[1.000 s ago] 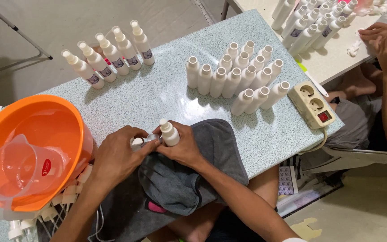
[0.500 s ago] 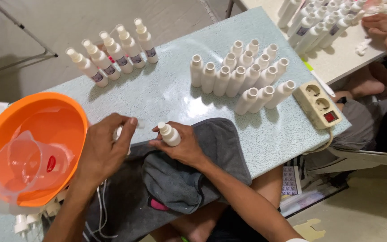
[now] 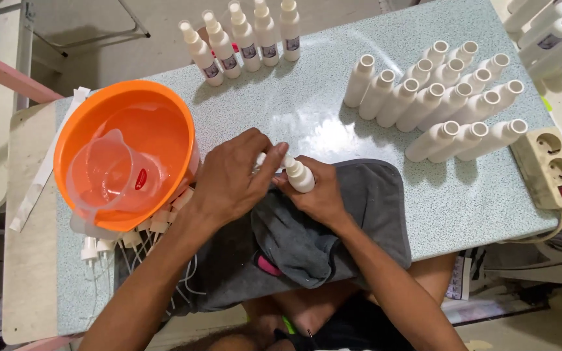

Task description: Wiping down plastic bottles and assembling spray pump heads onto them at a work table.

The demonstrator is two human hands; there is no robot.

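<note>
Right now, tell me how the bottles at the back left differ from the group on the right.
The back-left bottles wear spray caps and carry labels; the right-hand bottles stand open-necked and plain. The back-left ones form a single row; the right-hand ones cluster in several rows. Both sets are white and upright on the table.

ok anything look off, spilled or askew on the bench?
Nothing spilled or damaged. The white bottle sits in the right hand while the left hand works at its top. Uncapped bottles and the capped bottles stand in rows. Spray pumps lie in a loose heap under the orange basin, tubes splayed.
</note>
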